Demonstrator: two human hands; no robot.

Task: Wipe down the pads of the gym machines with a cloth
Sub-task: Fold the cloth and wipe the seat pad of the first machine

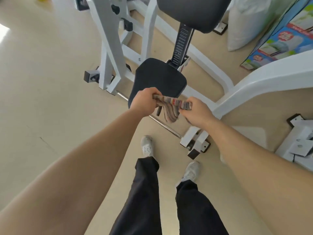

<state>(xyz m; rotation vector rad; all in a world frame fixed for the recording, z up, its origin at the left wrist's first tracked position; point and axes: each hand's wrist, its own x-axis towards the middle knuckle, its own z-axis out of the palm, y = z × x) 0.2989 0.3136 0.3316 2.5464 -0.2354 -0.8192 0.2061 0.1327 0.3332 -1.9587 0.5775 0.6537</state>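
Note:
A striped grey-brown cloth [171, 106] is stretched between my two hands, with a loose fold hanging below. My left hand [144, 102] grips its left end and my right hand [198, 112] grips its right end. Both hands hover over the near edge of the black seat pad [159, 77] of a white gym machine. The black back pad [193, 11] stands above and behind the seat on a black ribbed post [181, 43].
White machine frame bars [108, 41] rise to the left and a curved white arm [264, 82] sweeps to the right. A chrome rod [162, 124] runs under the seat. Boxes [284, 43] and a white sack [243, 28] stand at the right. My feet are on beige floor [50, 82].

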